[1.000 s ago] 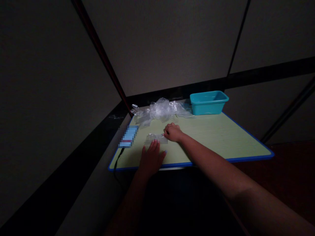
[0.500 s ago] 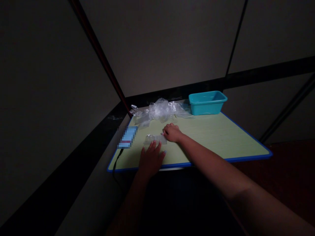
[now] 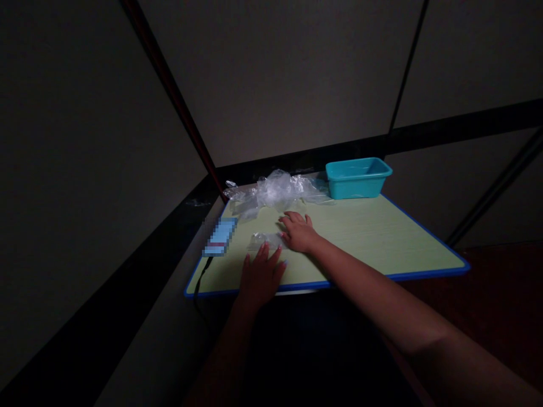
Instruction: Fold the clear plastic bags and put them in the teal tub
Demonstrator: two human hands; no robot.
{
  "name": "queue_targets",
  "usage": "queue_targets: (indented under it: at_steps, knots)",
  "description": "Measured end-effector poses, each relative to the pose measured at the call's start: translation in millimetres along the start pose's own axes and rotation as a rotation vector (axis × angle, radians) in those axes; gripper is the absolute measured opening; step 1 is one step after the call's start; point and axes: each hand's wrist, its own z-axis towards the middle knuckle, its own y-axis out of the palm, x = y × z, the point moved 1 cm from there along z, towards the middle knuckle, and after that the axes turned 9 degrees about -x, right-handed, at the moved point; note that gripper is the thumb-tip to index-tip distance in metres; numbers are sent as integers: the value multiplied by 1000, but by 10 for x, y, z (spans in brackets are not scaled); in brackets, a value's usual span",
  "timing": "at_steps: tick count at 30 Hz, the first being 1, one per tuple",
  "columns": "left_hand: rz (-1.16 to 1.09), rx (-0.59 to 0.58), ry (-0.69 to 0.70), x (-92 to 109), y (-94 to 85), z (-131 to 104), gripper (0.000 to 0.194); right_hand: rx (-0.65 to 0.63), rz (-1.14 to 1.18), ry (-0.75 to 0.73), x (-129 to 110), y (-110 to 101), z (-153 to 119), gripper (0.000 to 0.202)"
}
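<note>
A small clear plastic bag lies flat on the pale green tabletop. My left hand rests with its fingers spread, the fingertips on the bag's near edge. At the bag's right end is my right hand, palm down, fingers stretched apart and the thumb touching or just over the plastic. Neither hand grips anything that I can see. Farther back sits a crumpled heap of clear plastic bags.
A turquoise plastic basket stands at the back right of the table, which has a blue rim. On the left edge lies a pixelated phone-like device with a black cable hanging down. Walls close in behind and to the left.
My right hand has opened from curled fingers to spread ones and shifted slightly toward me. The left hand and the small bag have hardly moved.
</note>
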Motion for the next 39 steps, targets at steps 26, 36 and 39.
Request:
queue_targets:
  at_steps: [26,36,39]
  knots:
    - [-1045,211,-361,-716,-310,666,31,-447,6,-107,-172,76,-142,75]
    - [-742,128,-199,-763,-115,1054,12,-431,36,-118,-160,128,-116,77]
    - [-696,99,-159,-803,-92,1058,19,-443,5,-112,-169,111,-119,77]
